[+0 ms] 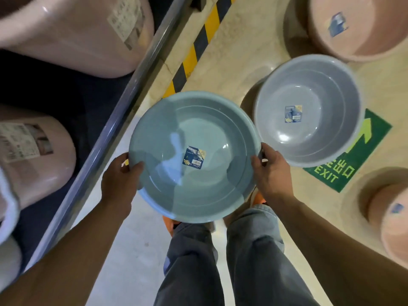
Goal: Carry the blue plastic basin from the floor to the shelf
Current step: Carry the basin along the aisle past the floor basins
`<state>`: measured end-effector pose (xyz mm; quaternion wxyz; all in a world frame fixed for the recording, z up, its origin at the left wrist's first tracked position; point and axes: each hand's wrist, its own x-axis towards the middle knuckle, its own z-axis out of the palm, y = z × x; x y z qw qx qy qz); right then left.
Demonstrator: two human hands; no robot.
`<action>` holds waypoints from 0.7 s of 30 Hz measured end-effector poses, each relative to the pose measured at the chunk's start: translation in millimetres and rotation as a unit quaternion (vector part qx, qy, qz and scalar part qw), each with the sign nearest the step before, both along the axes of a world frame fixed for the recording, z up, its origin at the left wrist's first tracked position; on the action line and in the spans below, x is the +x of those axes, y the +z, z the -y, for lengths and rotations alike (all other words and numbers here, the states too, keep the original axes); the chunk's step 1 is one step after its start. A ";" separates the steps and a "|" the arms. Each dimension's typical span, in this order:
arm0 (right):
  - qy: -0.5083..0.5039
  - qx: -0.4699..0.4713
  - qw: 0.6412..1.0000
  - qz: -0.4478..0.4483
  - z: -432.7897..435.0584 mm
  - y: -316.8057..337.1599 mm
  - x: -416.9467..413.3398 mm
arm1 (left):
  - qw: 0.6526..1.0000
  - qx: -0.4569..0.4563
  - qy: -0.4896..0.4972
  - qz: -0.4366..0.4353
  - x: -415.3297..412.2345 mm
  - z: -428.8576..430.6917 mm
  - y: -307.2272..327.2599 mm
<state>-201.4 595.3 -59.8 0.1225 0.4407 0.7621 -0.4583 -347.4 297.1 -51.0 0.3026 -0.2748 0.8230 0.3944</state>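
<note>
The blue plastic basin [212,138] is round and wide, with a small dark label stuck inside near its middle. It hangs above the floor in front of my legs. My left hand [121,180] grips its left rim, thumb over the edge. My right hand [271,171] grips the right rim the same way. The shelf [114,111] runs along the left, its metal edge slanting from bottom left to top centre, close beside the basin.
Pink tubs [72,34] with paper labels fill the shelf. On the floor stand a grey basin [309,109] just right of the blue one and pink basins [362,27] at the right. Yellow-black tape [198,47] and a green exit sign [353,155] mark the floor.
</note>
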 end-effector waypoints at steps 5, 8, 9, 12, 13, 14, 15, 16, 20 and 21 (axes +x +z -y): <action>-0.039 0.033 0.998 -0.046 -31.3 63.4 -0.3 | 0.998 -0.003 -0.021 -0.063 -16.3 -46.2 61.4; -0.070 0.046 0.995 -0.061 -57.9 96.6 5.7 | 0.996 0.014 -0.041 -0.081 -25.7 -80.0 90.3; -0.079 0.048 0.993 -0.067 -67.6 105.5 8.5 | 0.995 0.019 -0.045 -0.082 -28.1 -92.7 99.6; -0.099 0.058 0.991 -0.072 -97.4 130.0 15.3 | 0.995 0.036 -0.059 -0.073 -31.3 -130.6 122.4; -0.109 0.059 0.990 -0.073 -106.9 137.1 17.2 | 0.994 0.037 -0.070 -0.071 -31.5 -143.1 128.0; -0.116 0.062 0.988 -0.075 -116.3 144.3 19.7 | 0.993 0.041 -0.088 -0.071 -31.3 -155.8 133.2; -0.122 0.067 0.988 -0.072 -125.9 149.7 23.0 | 0.991 0.040 -0.103 -0.074 -30.8 -168.8 137.7; -0.126 0.072 0.987 -0.064 -135.3 154.7 26.7 | 0.989 0.041 -0.116 -0.078 -30.0 -181.3 141.8; -0.146 0.089 0.985 -0.015 -170.6 161.1 41.9 | 0.986 0.035 -0.153 -0.057 -30.5 -226.2 144.8; -0.158 0.088 0.983 -0.014 -177.8 161.2 44.8 | 0.985 0.044 -0.160 -0.052 -30.4 -236.7 142.8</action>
